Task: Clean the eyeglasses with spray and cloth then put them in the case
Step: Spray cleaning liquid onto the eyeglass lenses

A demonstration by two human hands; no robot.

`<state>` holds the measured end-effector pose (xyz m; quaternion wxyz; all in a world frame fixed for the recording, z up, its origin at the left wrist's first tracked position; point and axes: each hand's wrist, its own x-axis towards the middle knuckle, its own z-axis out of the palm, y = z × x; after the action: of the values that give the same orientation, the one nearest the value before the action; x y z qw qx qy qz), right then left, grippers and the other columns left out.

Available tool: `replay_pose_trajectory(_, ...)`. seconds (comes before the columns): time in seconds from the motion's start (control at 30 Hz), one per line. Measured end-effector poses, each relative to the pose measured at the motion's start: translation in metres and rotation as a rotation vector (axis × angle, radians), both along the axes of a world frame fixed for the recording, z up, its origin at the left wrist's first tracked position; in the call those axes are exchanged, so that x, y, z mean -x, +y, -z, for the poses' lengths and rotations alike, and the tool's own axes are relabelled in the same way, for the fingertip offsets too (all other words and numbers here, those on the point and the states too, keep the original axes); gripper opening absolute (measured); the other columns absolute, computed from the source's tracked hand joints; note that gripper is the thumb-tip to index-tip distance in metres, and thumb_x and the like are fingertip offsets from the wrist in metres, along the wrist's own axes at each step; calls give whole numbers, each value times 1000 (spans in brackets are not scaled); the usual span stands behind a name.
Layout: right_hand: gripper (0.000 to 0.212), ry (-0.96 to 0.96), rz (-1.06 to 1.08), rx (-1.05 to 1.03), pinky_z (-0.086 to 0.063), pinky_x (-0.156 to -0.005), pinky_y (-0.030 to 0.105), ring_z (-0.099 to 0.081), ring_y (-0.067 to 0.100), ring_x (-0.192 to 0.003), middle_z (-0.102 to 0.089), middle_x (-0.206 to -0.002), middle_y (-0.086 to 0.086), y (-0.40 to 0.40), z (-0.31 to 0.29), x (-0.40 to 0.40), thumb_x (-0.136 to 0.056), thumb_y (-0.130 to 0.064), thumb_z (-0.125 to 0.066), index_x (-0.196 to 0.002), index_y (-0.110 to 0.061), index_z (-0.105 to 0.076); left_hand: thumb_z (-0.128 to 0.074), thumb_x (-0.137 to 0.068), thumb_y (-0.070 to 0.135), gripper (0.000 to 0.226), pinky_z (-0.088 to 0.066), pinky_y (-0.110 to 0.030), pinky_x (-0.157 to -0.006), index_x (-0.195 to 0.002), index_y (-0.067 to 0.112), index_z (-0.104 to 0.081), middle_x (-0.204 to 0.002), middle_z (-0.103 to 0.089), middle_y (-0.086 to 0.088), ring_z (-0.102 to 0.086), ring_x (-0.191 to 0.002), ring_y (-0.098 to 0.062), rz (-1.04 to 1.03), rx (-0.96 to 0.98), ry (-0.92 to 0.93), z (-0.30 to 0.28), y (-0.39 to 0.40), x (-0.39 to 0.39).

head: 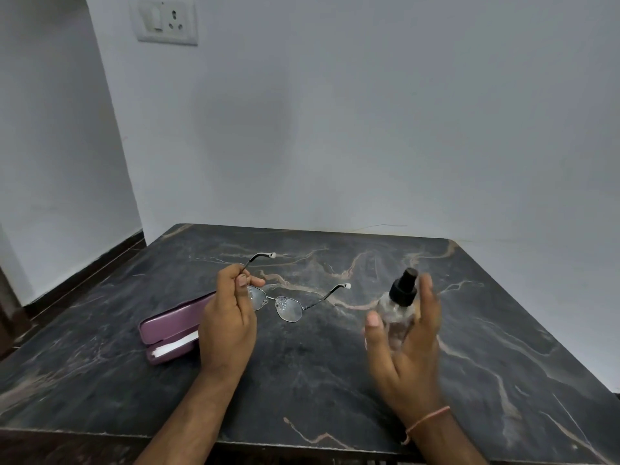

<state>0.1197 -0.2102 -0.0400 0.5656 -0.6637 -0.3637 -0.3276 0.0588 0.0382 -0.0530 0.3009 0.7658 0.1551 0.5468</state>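
Observation:
My left hand (228, 317) pinches the metal-framed eyeglasses (288, 305) at the left hinge and holds them above the table with the temples unfolded. Spray droplets speckle the lenses. My right hand (402, 344) is blurred, thumb and fingers spread on either side of the clear spray bottle (396, 310) with a black nozzle. The bottle looks upright, and I cannot tell whether the fingers touch it. A purple glasses case (167, 325) lies open to the left, partly behind my left hand, with a white cloth (174, 345) inside.
The dark marble table (318, 380) stands against a white wall, with its front edge close to me. A wall corner and dark floor lie to the left. A socket plate (167, 20) is high on the wall.

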Motion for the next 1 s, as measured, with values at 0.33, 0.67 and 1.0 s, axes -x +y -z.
replay_pose_trajectory(0.33,87,-11,-227,598,-53,-70,21,-63,5,-76,-67,-96,-16,37,-7,23,-101,-41,-64,-170,-57,-13,-36,-118,32,15,-38,-23,-49,-125,33,-49,-100,-72,24,-61,-62,-2,-11,-1,3,-2,-3,3)
replay_pose_trajectory(0.67,76,117,-221,435,-38,-56,8,-59,10,-57,-59,-69,-23,40,2,6,-98,-34,-68,-163,-54,-35,-37,-119,30,21,-33,-13,-51,-126,18,-53,-106,-75,20,-54,-55,-5,4,-30,-125,-3,-7,4)
replay_pose_trajectory(1.0,62,132,-215,445,-37,-51,16,-55,16,-49,-56,-63,-10,37,-3,13,-99,-36,-68,-154,-53,-46,-37,-118,26,15,-29,-16,-45,-124,19,-49,-108,-70,37,-45,-50,-11,1,-42,-184,-9,-10,7)
